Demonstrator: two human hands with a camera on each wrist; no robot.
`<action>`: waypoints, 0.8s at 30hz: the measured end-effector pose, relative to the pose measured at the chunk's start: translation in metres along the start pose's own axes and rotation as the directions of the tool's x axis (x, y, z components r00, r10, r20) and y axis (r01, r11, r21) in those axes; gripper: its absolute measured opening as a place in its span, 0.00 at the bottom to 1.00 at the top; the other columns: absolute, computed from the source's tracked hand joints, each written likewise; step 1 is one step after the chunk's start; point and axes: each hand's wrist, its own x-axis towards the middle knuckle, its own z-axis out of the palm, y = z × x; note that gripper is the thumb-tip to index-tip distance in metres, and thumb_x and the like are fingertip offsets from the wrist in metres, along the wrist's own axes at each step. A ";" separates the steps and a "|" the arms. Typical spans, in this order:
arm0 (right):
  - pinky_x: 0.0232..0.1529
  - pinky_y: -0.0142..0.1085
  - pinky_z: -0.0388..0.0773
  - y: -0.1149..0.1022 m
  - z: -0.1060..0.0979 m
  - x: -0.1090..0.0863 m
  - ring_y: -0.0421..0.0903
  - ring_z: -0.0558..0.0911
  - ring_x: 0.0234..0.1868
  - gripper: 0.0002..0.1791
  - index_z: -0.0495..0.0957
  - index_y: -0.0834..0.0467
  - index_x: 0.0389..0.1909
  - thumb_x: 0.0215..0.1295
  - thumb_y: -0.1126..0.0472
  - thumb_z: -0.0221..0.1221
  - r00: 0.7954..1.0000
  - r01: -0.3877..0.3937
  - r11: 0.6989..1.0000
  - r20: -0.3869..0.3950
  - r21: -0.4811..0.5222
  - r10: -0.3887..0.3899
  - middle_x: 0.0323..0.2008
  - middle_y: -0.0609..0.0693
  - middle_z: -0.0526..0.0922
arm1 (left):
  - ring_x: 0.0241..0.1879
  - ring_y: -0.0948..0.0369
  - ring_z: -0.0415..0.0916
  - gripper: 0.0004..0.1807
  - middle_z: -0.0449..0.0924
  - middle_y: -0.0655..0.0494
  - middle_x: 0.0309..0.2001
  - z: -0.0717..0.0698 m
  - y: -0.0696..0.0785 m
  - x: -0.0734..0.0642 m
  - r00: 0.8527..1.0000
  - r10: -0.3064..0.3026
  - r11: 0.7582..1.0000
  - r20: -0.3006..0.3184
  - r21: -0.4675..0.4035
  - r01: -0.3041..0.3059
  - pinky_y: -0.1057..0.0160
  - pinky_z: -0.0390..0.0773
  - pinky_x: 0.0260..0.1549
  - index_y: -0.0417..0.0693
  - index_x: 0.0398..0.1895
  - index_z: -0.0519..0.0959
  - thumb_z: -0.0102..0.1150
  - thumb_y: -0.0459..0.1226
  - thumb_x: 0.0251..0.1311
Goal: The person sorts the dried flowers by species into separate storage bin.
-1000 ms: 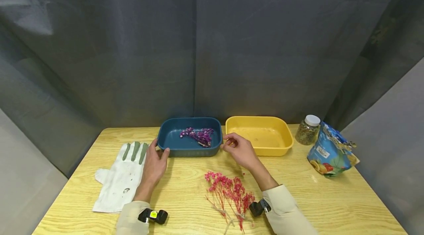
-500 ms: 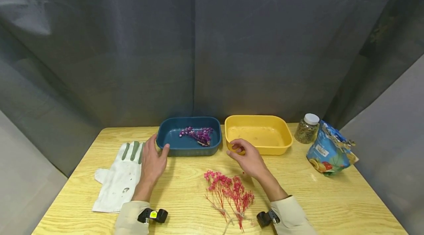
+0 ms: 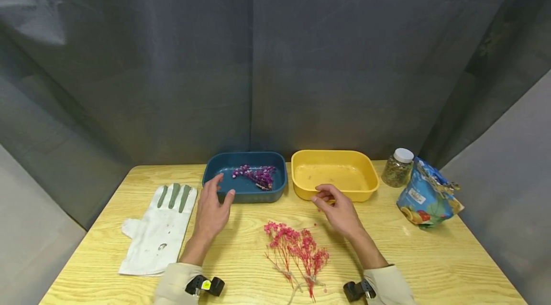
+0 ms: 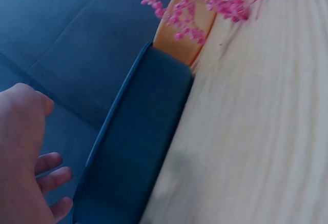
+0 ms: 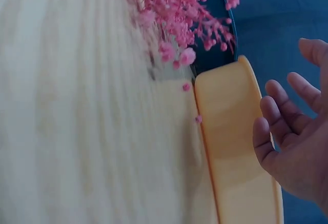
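The left hand [image 3: 213,214] hides the lower left corner of the blue tray [image 3: 254,198]. Both sleeves [image 3: 177,283] run off the head view's bottom edge. The label [image 3: 416,196] on the bag [image 3: 435,210] is too small to read. Pink flowers [image 4: 233,1] run off the top of both wrist views.

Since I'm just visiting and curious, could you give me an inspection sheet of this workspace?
Surface: wooden table, pale grain.
Job's things: blue tray holding purple flowers; yellow tray beside it; pink flowers lying on the table in front.
Clutter: white glove on the left, blue bag and lidded jar on the right.
Hands: left hand near the blue tray, right hand near the yellow tray; neither holds anything.
Cables: nothing seen.
Surroundings: dark cloth behind the table.
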 end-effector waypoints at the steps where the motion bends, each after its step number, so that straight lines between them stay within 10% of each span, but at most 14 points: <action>1: 0.43 0.33 0.74 0.001 -0.001 0.000 0.44 0.78 0.43 0.20 0.76 0.53 0.54 0.66 0.47 0.59 1.000 -0.005 1.000 -0.004 0.003 0.005 0.42 0.49 0.81 | 0.58 0.50 0.70 0.30 0.69 0.49 0.62 0.002 0.001 0.000 1.000 0.009 1.000 0.005 -0.001 -0.009 0.46 0.70 0.55 0.51 0.70 0.63 0.54 0.46 0.67; 14: 0.43 0.28 0.73 0.025 -0.035 0.008 0.39 0.75 0.43 0.22 0.75 0.53 0.56 0.68 0.44 0.56 0.995 -0.034 0.999 -0.089 0.004 0.035 0.44 0.51 0.81 | 0.51 0.49 0.73 0.26 0.75 0.50 0.56 0.018 0.015 -0.011 0.992 0.122 0.992 -0.011 -0.013 -0.122 0.48 0.70 0.53 0.50 0.65 0.68 0.58 0.42 0.65; 24: 0.42 0.20 0.69 0.045 -0.059 0.010 0.28 0.72 0.39 0.22 0.75 0.54 0.56 0.68 0.46 0.57 0.978 -0.101 0.995 -0.186 -0.021 0.095 0.45 0.52 0.82 | 0.52 0.52 0.73 0.24 0.76 0.53 0.55 0.025 0.023 -0.022 0.995 0.098 0.995 0.036 -0.035 -0.096 0.49 0.70 0.53 0.51 0.63 0.69 0.56 0.44 0.66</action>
